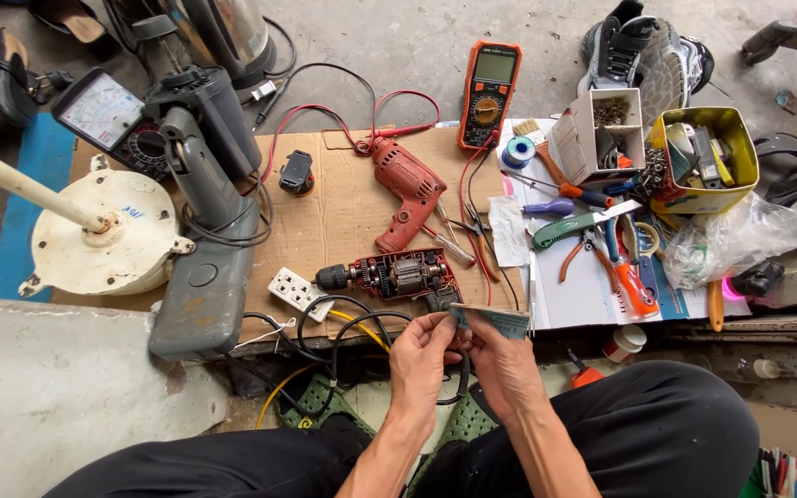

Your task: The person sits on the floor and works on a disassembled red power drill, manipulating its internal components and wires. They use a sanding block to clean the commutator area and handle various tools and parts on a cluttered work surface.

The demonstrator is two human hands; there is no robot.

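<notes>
Fingers of the left hand [424,355] and the right hand [502,361] pinch a thin, pale grey-green strip [491,319], seemingly a piece of abrasive paper or card, the left fingertips at its near-left end and the right thumb and forefinger under its middle, so both hands are closed on it rather than slack. The strip sits just in front of the opened drill [389,276], whose red shell half is off and shows the motor and gears; its black cable [343,332] loops down past the left hand. The strip looks light and floppy, likely to bend or tear if tugged, so it is best held by its edges with a flat pinch, as it is now. The opened drill would be heavier and awkward, with exposed parts best not gripped; its red casing is the safer hold. On the cardboard sheet [343,212] lie a second red drill [405,189] and a white socket block [297,291]; an orange multimeter [489,92] stands beyond, and a yellow tin [735,184] of bits sits to the right
</notes>
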